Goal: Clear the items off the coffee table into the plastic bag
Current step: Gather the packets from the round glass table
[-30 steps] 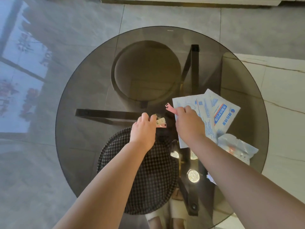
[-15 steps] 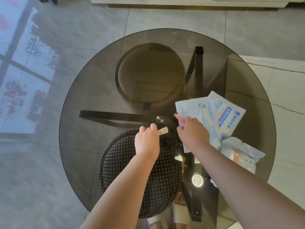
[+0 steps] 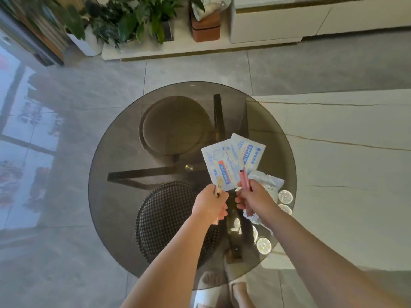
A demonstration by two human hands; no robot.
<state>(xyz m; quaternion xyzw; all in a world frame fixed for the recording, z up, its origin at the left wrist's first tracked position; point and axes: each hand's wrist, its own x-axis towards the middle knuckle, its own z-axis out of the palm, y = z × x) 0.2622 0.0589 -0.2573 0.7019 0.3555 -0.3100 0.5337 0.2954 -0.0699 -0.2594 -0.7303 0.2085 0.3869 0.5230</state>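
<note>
A round smoked-glass coffee table (image 3: 124,152) fills the middle of the view. My left hand (image 3: 210,204) is closed around a small beige tube-like item (image 3: 219,185) that sticks up from the fist. In my right hand (image 3: 252,196) is a slim pink stick (image 3: 244,178), held upright. Both hands hover above the near half of the table. Two white packets with blue and orange print (image 3: 231,158) lie overlapping on the glass just beyond the hands. A clear plastic bag (image 3: 265,181) lies to the right of my right hand, partly hidden by it.
Under the glass stand a houndstooth stool (image 3: 164,218) and a plain round stool (image 3: 175,125), with dark frame bars. Potted plants (image 3: 124,18) and a brown container (image 3: 205,25) stand by a low white cabinet (image 3: 289,23) at the back. Grey tiled floor surrounds the table.
Both hands have lifted off the glass, each with its small item now held upright. The view has pulled back and tilted up, so the plants and cabinet now show.
</note>
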